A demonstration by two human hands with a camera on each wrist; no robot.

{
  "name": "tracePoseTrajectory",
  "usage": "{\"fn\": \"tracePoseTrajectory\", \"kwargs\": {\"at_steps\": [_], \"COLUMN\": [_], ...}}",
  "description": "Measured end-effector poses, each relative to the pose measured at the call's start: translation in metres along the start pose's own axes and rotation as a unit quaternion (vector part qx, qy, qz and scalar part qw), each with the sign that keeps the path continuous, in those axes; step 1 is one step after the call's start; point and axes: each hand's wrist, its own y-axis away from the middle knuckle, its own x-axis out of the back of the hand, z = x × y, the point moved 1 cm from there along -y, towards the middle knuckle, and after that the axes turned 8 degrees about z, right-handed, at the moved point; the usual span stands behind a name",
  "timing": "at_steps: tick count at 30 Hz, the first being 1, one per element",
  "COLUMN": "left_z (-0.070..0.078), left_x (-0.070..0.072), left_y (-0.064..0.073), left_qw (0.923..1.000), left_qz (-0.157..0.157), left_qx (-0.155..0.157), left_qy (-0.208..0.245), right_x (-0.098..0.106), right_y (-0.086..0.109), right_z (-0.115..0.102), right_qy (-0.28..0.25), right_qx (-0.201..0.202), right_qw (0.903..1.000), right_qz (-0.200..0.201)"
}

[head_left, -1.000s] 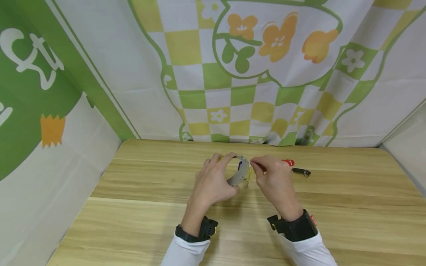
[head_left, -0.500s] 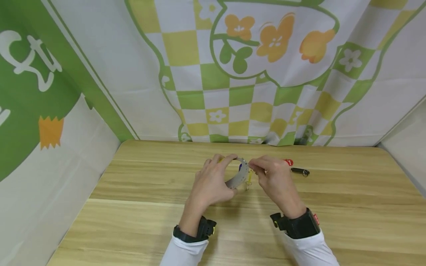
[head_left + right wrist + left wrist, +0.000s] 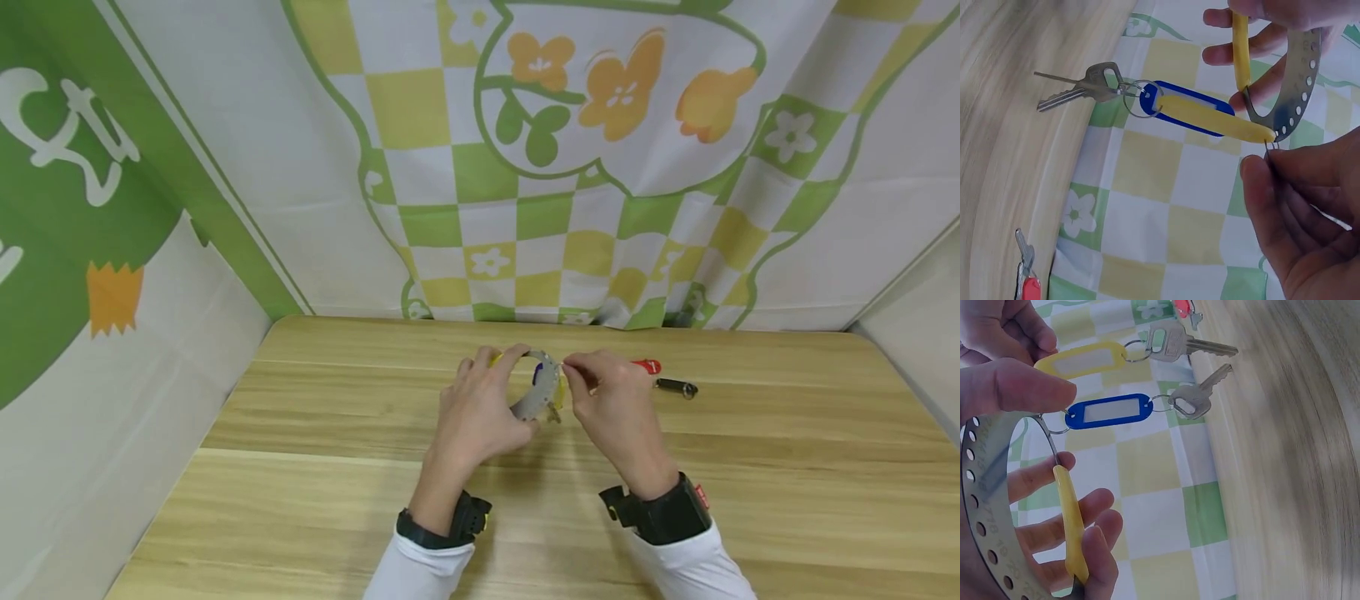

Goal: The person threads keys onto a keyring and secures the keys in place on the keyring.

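Note:
My left hand (image 3: 476,408) grips a flat metal hoop (image 3: 988,487) lined with small numbered holes. Its thumb lies near the tags, and several fingers are around a yellow sleeve (image 3: 1071,519) on the hoop's thinner side. From the hoop hangs a blue key tag (image 3: 1110,422) with a key (image 3: 1191,400). Beside it is a yellow key tag (image 3: 1216,122), also with a key (image 3: 1169,342). My right hand (image 3: 618,400) pinches a thin wire ring (image 3: 1268,150) at the yellow tag's end, right at the hoop's edge.
Beyond my right hand, a red key tag (image 3: 648,367) with a key lies on the wooden table (image 3: 315,483). A small black fob (image 3: 677,387) with a ring lies close by. A patterned curtain (image 3: 487,225) hangs behind the table's far edge.
Half a second ago the yellow tag and its key hung lower below my right fingers; now they sit higher against the hoop. My right hand has shifted slightly, and the hoop has tilted a little.

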Motion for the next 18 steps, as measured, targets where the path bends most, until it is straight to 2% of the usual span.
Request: {"fn": "tracePoseTrajectory", "kwargs": {"at_steps": [8,18], "left_z": [0.004,0.0034], "left_x": [0.0005,0.0006], "left_y": [0.0017,0.0016], "left_qw": [0.9999,0.9998], "left_qz": [-0.01,-0.013], "left_qx": [-0.009,-0.012], "left_qy": [0.002,0.012], "right_x": [0.0023,0.0021], "right_y": [-0.0005,-0.0007], "right_z": [0.0079,0.0078], "right_qy": [-0.019,-0.032], "right_qx": [0.042,0.051], "right_qw": [0.9989,0.9981], "right_qz": [-0.004,-0.009]}}
